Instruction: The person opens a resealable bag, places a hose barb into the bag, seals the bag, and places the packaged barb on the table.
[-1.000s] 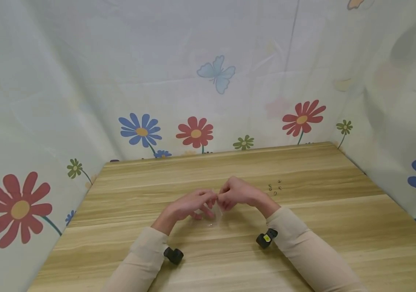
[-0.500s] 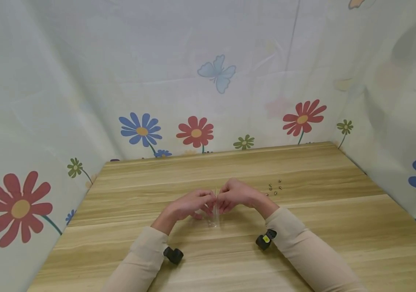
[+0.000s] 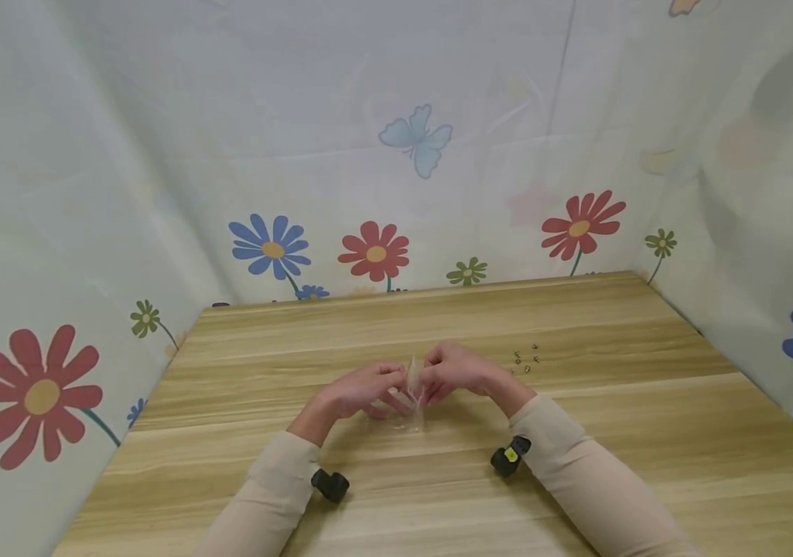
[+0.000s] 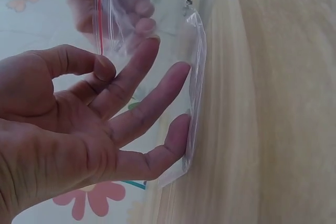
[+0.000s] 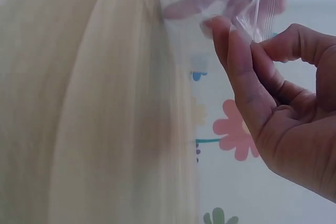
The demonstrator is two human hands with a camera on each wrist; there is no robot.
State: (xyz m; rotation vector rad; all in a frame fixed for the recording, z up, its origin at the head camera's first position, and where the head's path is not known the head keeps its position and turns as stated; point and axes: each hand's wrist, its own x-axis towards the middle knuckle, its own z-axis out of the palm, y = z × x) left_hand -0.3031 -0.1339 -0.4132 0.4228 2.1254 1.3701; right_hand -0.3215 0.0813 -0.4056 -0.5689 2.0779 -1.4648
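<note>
A clear zip-lock bag (image 3: 415,377) with a red line along its zip stands upright between both hands, near the middle of the table. My left hand (image 3: 367,389) pinches it close to the zip between thumb and index finger. In the left wrist view, the other fingers (image 4: 152,111) of that hand spread along the bag's side. My right hand (image 3: 457,367) pinches the bag's opposite side near the zip, thumb against fingers, as the right wrist view shows. Whether anything lies inside the bag I cannot tell.
Several small metal pieces (image 3: 527,360) lie scattered on the wood-grain table (image 3: 480,495), just beyond the right wrist. A floral cloth (image 3: 326,155) hangs behind the table and along both sides.
The bag was almost edge-on half a second ago and now shows more of its surface, its lower part spread wider. Both hands keep nearly the same place.
</note>
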